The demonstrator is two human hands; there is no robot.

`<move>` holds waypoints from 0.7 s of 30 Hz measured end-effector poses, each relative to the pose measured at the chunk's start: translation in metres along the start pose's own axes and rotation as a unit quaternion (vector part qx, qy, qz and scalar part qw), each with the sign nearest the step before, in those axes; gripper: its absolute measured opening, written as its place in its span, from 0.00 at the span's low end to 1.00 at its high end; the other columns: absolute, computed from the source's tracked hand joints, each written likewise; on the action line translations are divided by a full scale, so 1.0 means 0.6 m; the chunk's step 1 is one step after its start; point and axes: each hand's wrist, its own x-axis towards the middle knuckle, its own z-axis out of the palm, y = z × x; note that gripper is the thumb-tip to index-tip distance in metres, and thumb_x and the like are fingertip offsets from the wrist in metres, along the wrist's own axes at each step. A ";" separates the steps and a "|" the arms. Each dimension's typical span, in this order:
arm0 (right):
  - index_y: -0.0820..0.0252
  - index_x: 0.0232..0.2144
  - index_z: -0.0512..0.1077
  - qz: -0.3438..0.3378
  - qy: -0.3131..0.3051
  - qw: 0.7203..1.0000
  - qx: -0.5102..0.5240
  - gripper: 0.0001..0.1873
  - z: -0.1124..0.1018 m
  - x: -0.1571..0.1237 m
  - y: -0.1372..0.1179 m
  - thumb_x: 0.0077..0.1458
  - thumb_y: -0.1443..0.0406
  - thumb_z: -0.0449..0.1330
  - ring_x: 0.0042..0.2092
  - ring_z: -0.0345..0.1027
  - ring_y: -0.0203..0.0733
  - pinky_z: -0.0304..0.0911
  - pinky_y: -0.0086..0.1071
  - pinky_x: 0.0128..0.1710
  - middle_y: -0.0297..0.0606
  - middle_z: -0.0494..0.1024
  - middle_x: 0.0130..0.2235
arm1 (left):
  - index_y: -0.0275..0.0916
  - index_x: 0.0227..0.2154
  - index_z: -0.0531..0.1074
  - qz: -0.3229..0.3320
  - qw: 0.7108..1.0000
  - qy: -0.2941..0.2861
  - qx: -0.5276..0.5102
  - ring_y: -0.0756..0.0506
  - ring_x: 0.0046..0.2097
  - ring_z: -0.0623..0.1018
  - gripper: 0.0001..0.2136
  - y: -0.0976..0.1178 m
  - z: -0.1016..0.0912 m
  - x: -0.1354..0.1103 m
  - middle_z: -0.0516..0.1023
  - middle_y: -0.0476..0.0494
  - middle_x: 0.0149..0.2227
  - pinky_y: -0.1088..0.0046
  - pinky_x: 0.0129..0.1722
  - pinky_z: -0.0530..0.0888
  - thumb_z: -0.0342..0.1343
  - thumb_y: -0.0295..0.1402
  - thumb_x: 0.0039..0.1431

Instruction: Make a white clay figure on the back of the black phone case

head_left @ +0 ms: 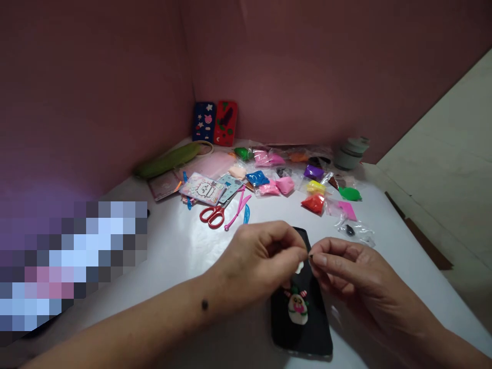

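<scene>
Over a black phone case [302, 335] my left hand [265, 256] and my right hand [353, 269] meet, fingertips almost touching. Thumb and forefinger of the right one pinch a tiny dark bit of clay [311, 256]. The left thumb and forefinger are pressed together too; what lies between them is too small to make out. A white clay figure [298, 310] with green, pink and striped parts sits on the case. Another white clay piece [299, 267] lies above it, partly hidden by my left hand. A dark round spot [205, 304] shows on my left wrist.
Red-handled scissors [212, 217] and pink and blue plastic tools [239, 207] lie left of centre. Behind are bags of coloured clay [313, 203], a bag with black clay [350, 230], cards [203, 188], a green pouch [169, 160], a jar [350, 152] and two decorated cases [226, 123].
</scene>
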 end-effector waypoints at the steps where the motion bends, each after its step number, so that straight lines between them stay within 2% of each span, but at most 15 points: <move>1: 0.63 0.22 0.74 -0.004 0.001 1.000 0.003 0.10 -0.002 0.002 -0.001 0.44 0.62 0.69 0.24 0.56 0.30 0.49 0.26 0.22 0.32 0.69 0.22 | 0.36 0.25 0.69 -0.050 0.997 0.003 -0.055 0.54 0.19 0.67 0.05 0.004 -0.003 0.002 0.67 0.53 0.18 0.81 0.19 0.64 0.53 0.29 0.55; 3: 0.63 0.22 0.74 -0.010 0.006 1.000 0.008 0.10 -0.005 0.005 -0.004 0.44 0.63 0.69 0.24 0.57 0.31 0.51 0.26 0.24 0.33 0.70 0.22 | 0.36 0.25 0.68 -0.112 0.985 0.005 -0.133 0.54 0.18 0.65 0.06 0.008 -0.009 0.007 0.67 0.53 0.16 0.80 0.17 0.63 0.54 0.32 0.54; 7: 0.62 0.23 0.75 -0.032 0.034 0.999 -0.011 0.10 -0.013 0.007 -0.016 0.42 0.62 0.71 0.24 0.55 0.31 0.49 0.26 0.22 0.32 0.67 0.22 | 0.35 0.25 0.69 -0.161 0.963 -0.023 -0.214 0.54 0.18 0.65 0.07 -0.002 -0.014 0.014 0.69 0.51 0.16 0.80 0.16 0.62 0.57 0.33 0.53; 11: 0.57 0.26 0.75 -0.073 0.073 0.994 -0.027 0.10 -0.026 0.006 -0.036 0.40 0.64 0.72 0.24 0.56 0.33 0.51 0.27 0.22 0.31 0.68 0.24 | 0.35 0.26 0.69 -0.176 0.950 -0.032 -0.257 0.55 0.17 0.65 0.07 -0.007 -0.013 0.016 0.69 0.51 0.17 0.81 0.14 0.62 0.57 0.33 0.54; 16: 0.54 0.24 0.74 -0.111 0.086 0.988 -0.062 0.08 -0.042 0.011 -0.055 0.43 0.60 0.70 0.26 0.58 0.37 0.53 0.30 0.22 0.34 0.69 0.25 | 0.34 0.23 0.67 -0.179 0.941 -0.028 -0.287 0.57 0.18 0.67 0.10 -0.001 -0.013 0.015 0.69 0.52 0.21 0.84 0.13 0.62 0.57 0.34 0.55; 19: 0.56 0.24 0.74 -0.097 0.080 0.983 -0.133 0.11 -0.052 0.008 -0.054 0.45 0.56 0.68 0.25 0.58 0.36 0.52 0.31 0.22 0.34 0.70 0.25 | 0.34 0.24 0.68 -0.171 0.939 -0.045 -0.296 0.56 0.18 0.69 0.11 -0.004 -0.015 0.017 0.70 0.51 0.23 0.84 0.13 0.62 0.57 0.36 0.56; 21: 0.57 0.24 0.74 -0.096 0.082 0.961 -0.246 0.13 -0.058 0.002 -0.046 0.47 0.54 0.65 0.25 0.58 0.36 0.52 0.31 0.23 0.34 0.70 0.25 | 0.33 0.26 0.69 -0.172 0.937 -0.050 -0.299 0.56 0.19 0.70 0.11 -0.008 -0.017 0.017 0.72 0.50 0.24 0.84 0.13 0.62 0.57 0.37 0.56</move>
